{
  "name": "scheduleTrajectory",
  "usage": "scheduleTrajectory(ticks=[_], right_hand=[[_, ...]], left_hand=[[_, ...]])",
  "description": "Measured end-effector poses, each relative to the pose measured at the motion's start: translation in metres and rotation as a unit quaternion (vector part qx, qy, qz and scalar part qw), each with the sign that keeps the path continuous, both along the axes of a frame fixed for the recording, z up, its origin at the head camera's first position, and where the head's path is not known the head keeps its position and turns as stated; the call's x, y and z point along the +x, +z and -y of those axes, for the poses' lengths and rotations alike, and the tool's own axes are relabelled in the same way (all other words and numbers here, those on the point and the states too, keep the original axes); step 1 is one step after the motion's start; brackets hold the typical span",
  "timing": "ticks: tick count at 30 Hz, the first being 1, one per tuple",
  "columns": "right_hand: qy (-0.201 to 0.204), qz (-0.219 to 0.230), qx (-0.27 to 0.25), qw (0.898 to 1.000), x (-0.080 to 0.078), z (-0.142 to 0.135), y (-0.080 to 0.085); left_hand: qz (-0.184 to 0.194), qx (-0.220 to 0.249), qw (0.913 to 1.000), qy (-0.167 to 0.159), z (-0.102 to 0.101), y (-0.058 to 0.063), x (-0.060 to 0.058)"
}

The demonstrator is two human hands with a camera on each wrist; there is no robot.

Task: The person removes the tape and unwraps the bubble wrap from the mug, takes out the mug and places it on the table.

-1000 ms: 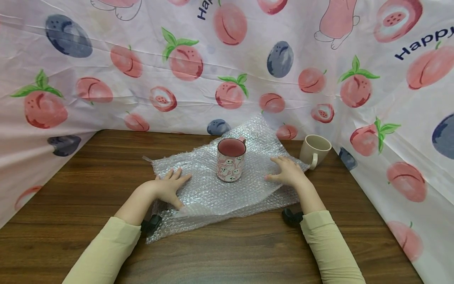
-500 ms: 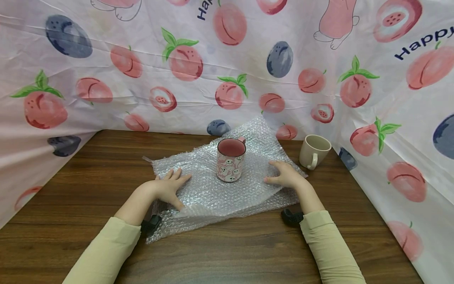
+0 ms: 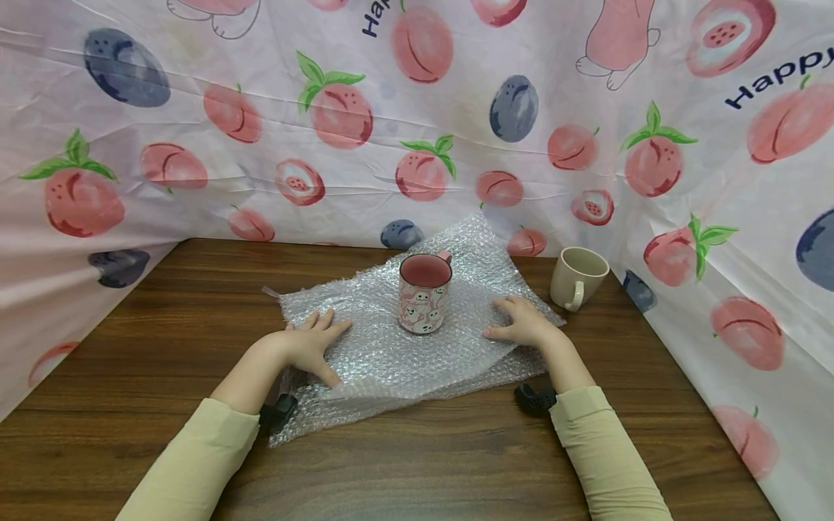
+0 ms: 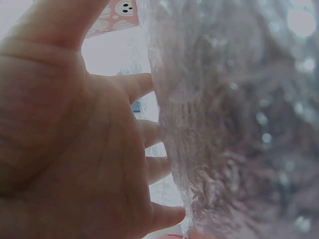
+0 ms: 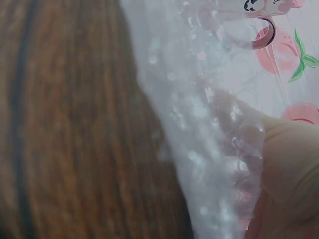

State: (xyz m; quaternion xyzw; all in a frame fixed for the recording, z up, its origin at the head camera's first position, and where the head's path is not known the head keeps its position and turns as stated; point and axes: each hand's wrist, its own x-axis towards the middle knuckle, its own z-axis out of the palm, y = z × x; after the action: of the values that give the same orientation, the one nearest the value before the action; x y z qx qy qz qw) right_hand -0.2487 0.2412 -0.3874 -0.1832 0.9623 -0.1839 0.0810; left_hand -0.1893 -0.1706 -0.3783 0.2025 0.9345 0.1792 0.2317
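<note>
In the head view, a pink mug [image 3: 423, 297] with a ghost pattern stands upright on layered bubble wrap [image 3: 391, 347]. My left hand [image 3: 311, 349] rests on the wrap's left part, fingers spread; the left wrist view has the fingertips touching the wrap [image 4: 239, 119]. To the right of the mug, my right hand [image 3: 523, 322] lies on the wrap with thumb and fingers apart. The wrap [image 5: 199, 119] hides part of that hand [image 5: 291, 164] in the right wrist view. Neither hand touches the mug.
A beige mug [image 3: 578, 278] stands at the back right, its handle towards me, just beyond the wrap's right corner. The brown wooden table [image 3: 417, 463] meets a fruit-print curtain [image 3: 215, 195] along the back and sides.
My right hand has shifted slightly left and towards me, and the wrap's right corner has drawn back from the beige mug's handle. The left hand and the pink mug have stayed put.
</note>
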Motion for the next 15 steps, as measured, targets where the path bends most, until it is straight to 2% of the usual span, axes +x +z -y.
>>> scheduleTrajectory(ticks=[9,15], right_hand=[[0.003,-0.002,-0.004,1.0,-0.0002,-0.0004,0.0013],[0.024,-0.022,-0.044,0.999,0.001,0.0026,0.006]], left_hand=[[0.002,0.002,1.0,0.0,0.0005,-0.0001,-0.0003],[0.002,0.0,1.0,-0.001,0.0007,0.0,-0.0002]])
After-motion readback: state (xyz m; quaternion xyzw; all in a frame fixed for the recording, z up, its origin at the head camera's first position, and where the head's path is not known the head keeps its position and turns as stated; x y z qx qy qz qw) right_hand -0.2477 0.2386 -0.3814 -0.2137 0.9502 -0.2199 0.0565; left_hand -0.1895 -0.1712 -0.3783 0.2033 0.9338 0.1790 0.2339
